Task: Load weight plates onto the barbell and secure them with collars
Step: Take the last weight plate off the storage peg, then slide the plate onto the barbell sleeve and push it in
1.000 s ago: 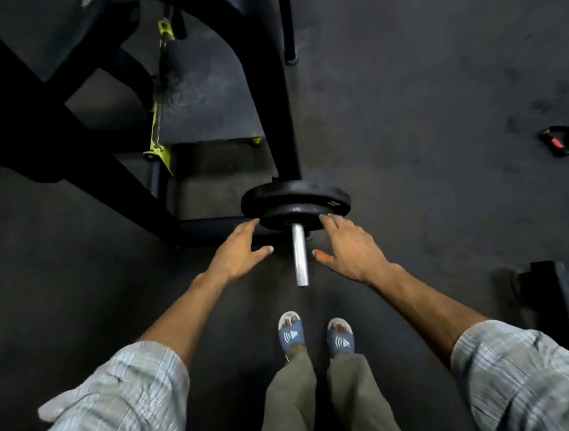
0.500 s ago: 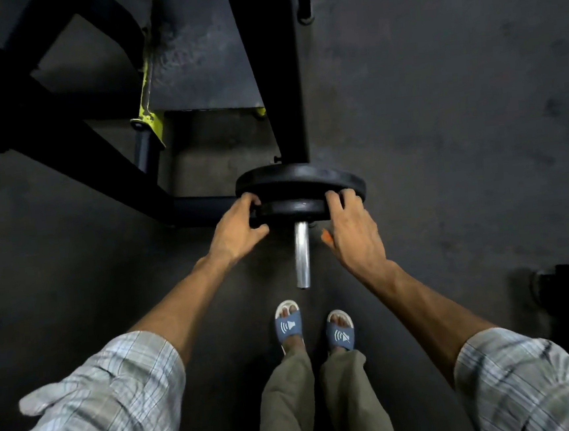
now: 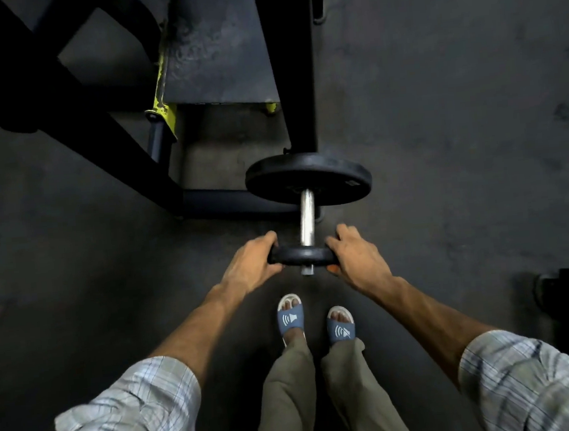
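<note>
Dark gym floor (image 3: 441, 133), two plates on one barbell sleeve (image 3: 307, 218), left hand (image 3: 251, 264) and right hand (image 3: 359, 257) gripping small plate (image 3: 302, 255)

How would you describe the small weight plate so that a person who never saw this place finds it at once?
Start at the black machine frame and follow the shiny barbell sleeve that sticks out toward the person. The small plate sits near the sleeve's free end, gripped on its sides by the left hand and right hand. It is clearly smaller than the large plate farther up the sleeve.
</note>
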